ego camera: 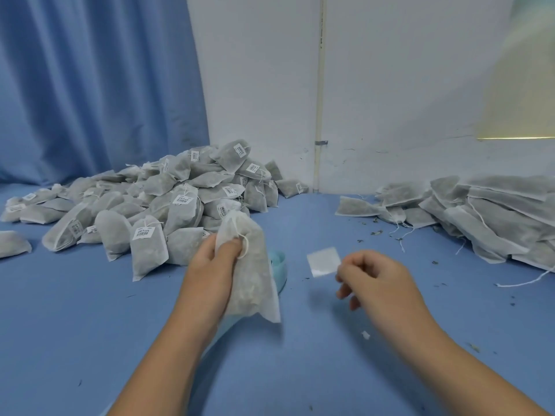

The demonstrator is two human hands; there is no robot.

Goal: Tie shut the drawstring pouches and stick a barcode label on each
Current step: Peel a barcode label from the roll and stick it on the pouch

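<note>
Forearms come in from the bottom edge over a blue table (90, 325). At centre frame the left hand (214, 259) grips a grey-filled drawstring pouch (252, 283) by its gathered neck, the body hanging down past the wrist. To its right, the right hand (375, 280), fingers curled, pinches the edge of a small white label (323, 261), blurred, its face unreadable. A pale blue roll (279, 265) peeks out just behind the pouch. Farther back at middle left lies a heap of labelled pouches (168, 205); at middle right, a stack of unlabelled pouches (480, 217). Beyond stand a blue curtain (90, 85) at upper left and a white wall (270, 70).
</note>
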